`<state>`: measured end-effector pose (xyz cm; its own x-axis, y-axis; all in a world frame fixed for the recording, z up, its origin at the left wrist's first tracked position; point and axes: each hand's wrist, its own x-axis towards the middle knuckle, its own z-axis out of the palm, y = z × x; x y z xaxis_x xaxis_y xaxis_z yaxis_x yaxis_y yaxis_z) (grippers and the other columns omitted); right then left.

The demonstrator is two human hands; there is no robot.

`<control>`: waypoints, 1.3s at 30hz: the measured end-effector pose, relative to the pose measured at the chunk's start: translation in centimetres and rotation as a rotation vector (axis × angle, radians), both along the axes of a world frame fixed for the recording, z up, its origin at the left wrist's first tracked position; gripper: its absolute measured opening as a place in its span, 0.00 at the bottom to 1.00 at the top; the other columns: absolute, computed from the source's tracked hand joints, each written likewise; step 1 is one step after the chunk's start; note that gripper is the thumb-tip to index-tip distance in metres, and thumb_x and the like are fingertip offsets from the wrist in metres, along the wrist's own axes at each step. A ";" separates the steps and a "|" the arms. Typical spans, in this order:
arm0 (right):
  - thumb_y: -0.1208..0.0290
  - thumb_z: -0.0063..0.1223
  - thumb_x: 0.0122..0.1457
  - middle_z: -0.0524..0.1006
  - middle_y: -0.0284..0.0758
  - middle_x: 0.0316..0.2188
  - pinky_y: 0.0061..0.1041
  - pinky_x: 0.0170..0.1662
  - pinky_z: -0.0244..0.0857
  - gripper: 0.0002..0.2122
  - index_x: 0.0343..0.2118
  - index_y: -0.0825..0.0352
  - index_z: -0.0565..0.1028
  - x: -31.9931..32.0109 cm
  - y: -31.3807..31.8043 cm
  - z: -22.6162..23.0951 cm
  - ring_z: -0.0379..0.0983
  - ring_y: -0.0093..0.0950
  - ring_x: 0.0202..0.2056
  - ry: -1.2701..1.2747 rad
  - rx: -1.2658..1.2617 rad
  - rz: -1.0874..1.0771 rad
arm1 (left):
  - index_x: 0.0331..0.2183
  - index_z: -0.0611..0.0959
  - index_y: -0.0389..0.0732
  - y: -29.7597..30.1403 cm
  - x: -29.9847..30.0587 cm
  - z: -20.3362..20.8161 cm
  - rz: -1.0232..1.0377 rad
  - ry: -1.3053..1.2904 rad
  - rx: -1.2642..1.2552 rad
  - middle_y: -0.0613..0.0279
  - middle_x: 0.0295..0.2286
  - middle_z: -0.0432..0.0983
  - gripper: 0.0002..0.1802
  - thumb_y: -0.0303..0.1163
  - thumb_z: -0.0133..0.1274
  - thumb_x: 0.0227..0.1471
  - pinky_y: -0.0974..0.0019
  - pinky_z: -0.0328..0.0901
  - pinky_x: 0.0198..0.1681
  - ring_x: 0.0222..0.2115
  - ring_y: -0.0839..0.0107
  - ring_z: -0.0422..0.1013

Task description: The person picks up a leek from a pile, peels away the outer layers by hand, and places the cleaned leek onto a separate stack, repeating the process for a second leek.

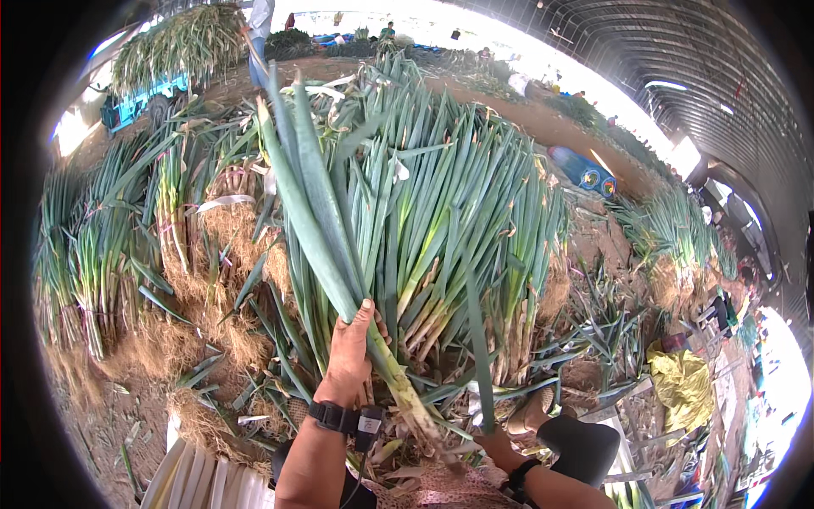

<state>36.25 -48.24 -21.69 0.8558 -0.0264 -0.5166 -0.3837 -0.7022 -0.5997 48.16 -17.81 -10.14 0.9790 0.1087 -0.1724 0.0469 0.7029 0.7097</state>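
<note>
My left hand [348, 352] is closed around a large green onion [315, 229], held tilted. Its broad green leaves point up and to the left, and its pale root end [426, 431] slopes down toward my lap. In my right hand [500, 448], low and to the right, a long loose green leaf [477, 352] is gripped near its lower end and stands nearly upright. The fingertips of that hand are partly hidden. Just ahead of both hands leans a dense stack of green onions [441, 229].
Tied bundles with shaggy roots [229, 191] stand at the left. Cut leaves [593, 339] litter the ground. A yellow sack [681, 386] lies at right, peeled white stalks [199, 479] at lower left. A loaded blue cart [140, 102] and a person [259, 34] are at the back.
</note>
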 end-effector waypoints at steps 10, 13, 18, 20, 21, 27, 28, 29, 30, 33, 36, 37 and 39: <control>0.71 0.58 0.50 0.73 0.35 0.38 0.23 0.38 0.65 0.22 0.49 0.66 0.66 8.7 13.1 8.7 0.68 0.23 0.38 -0.634 0.262 0.111 | 0.55 0.57 0.43 -3.5 -0.8 -0.3 -0.219 -0.268 -0.165 0.62 0.49 0.62 0.38 0.48 0.50 0.48 0.61 0.53 0.52 0.48 0.66 0.60; 0.71 0.56 0.51 0.74 0.28 0.30 0.21 0.37 0.63 0.16 0.43 0.67 0.70 9.0 13.4 9.8 0.69 0.21 0.33 -0.417 0.911 -0.024 | 0.46 0.71 0.40 -2.8 0.0 -0.3 -0.238 -0.243 -0.233 0.64 0.42 0.70 0.23 0.37 0.54 0.48 0.63 0.59 0.47 0.43 0.70 0.65; 0.70 0.57 0.51 0.74 0.30 0.31 0.22 0.39 0.64 0.17 0.42 0.69 0.69 8.6 13.4 11.2 0.68 0.19 0.34 -0.536 0.507 0.260 | 0.35 0.75 0.42 -3.1 -0.3 -0.3 -0.137 -0.253 -0.175 0.70 0.34 0.72 0.09 0.26 0.53 0.48 0.72 0.61 0.42 0.35 0.79 0.66; 0.69 0.59 0.49 0.74 0.32 0.30 0.23 0.38 0.64 0.19 0.43 0.70 0.68 8.5 13.4 10.8 0.68 0.20 0.34 -0.680 0.389 0.311 | 0.36 0.74 0.42 -3.9 -0.6 -0.6 -0.127 -0.257 -0.166 0.69 0.35 0.72 0.10 0.27 0.53 0.49 0.72 0.61 0.42 0.35 0.78 0.66; 0.69 0.59 0.49 0.74 0.32 0.30 0.23 0.38 0.64 0.19 0.43 0.70 0.68 8.4 13.3 10.7 0.68 0.20 0.34 -0.678 0.389 0.307 | 0.37 0.73 0.42 -4.0 -0.8 -0.7 -0.133 -0.253 -0.183 0.69 0.36 0.71 0.11 0.27 0.53 0.49 0.71 0.61 0.43 0.36 0.78 0.66; 0.65 0.49 0.57 0.72 0.29 0.38 0.18 0.40 0.60 0.19 0.48 0.70 0.66 7.4 12.7 10.2 0.65 0.16 0.37 -0.186 1.003 -0.016 | 0.43 0.70 0.46 -3.5 -0.5 1.1 -0.044 -0.220 -0.337 0.64 0.35 0.71 0.15 0.30 0.50 0.52 0.65 0.65 0.39 0.34 0.71 0.69; 0.66 0.47 0.58 0.72 0.28 0.38 0.18 0.42 0.59 0.17 0.48 0.70 0.67 7.2 13.2 10.2 0.64 0.16 0.38 -0.252 1.002 -0.024 | 0.43 0.70 0.46 -3.4 -0.6 0.9 -0.042 -0.218 -0.335 0.64 0.35 0.71 0.15 0.30 0.50 0.52 0.65 0.65 0.39 0.34 0.71 0.69; 0.66 0.47 0.58 0.72 0.28 0.38 0.18 0.42 0.59 0.17 0.48 0.70 0.67 7.0 13.8 9.8 0.64 0.16 0.38 -0.249 1.004 -0.025 | 0.43 0.70 0.46 -3.1 -0.7 0.5 -0.125 -0.212 -0.352 0.63 0.34 0.72 0.15 0.31 0.50 0.52 0.66 0.66 0.35 0.32 0.70 0.69; 0.67 0.47 0.58 0.72 0.27 0.39 0.16 0.43 0.58 0.16 0.47 0.69 0.68 6.8 14.3 9.1 0.64 0.15 0.38 -0.289 1.047 -0.094 | 0.43 0.70 0.47 -3.0 -0.8 0.2 -0.209 -0.206 -0.368 0.62 0.32 0.72 0.15 0.32 0.49 0.52 0.66 0.67 0.32 0.29 0.69 0.70; 0.66 0.47 0.58 0.72 0.26 0.37 0.16 0.38 0.62 0.13 0.43 0.69 0.72 6.2 13.7 6.8 0.66 0.16 0.37 -0.317 1.072 -0.167 | 0.42 0.69 0.47 -3.4 -0.8 0.0 -0.207 -0.198 -0.291 0.60 0.30 0.71 0.14 0.36 0.49 0.52 0.63 0.66 0.27 0.25 0.66 0.69; 0.64 0.49 0.55 0.73 0.38 0.34 0.29 0.33 0.66 0.15 0.39 0.70 0.71 5.2 12.9 6.6 0.69 0.31 0.36 0.057 0.729 -0.699 | 0.42 0.69 0.48 -2.5 -1.5 0.0 -0.233 -0.228 -0.275 0.60 0.30 0.71 0.16 0.39 0.50 0.51 0.67 0.65 0.25 0.25 0.69 0.68; 0.61 0.47 0.55 0.73 0.40 0.34 0.32 0.32 0.66 0.16 0.40 0.70 0.70 4.6 9.4 3.2 0.69 0.33 0.37 0.114 0.597 -0.520 | 0.42 0.69 0.48 -2.4 -1.4 1.0 -0.258 -0.275 -0.295 0.60 0.30 0.71 0.17 0.40 0.51 0.51 0.68 0.64 0.25 0.25 0.70 0.68; 0.57 0.45 0.56 0.72 0.42 0.36 0.35 0.33 0.66 0.19 0.40 0.70 0.69 2.0 2.6 -2.2 0.69 0.35 0.37 0.176 0.181 0.017 | 0.44 0.69 0.49 -1.1 -1.3 1.9 -0.221 -0.292 -0.193 0.61 0.32 0.71 0.18 0.42 0.50 0.51 0.67 0.64 0.26 0.25 0.70 0.67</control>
<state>38.24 -45.68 -23.87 0.7518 0.0934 -0.6527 -0.4825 -0.5968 -0.6411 46.86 -18.96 -8.21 0.9859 -0.1167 0.1197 0.0276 0.8200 0.5717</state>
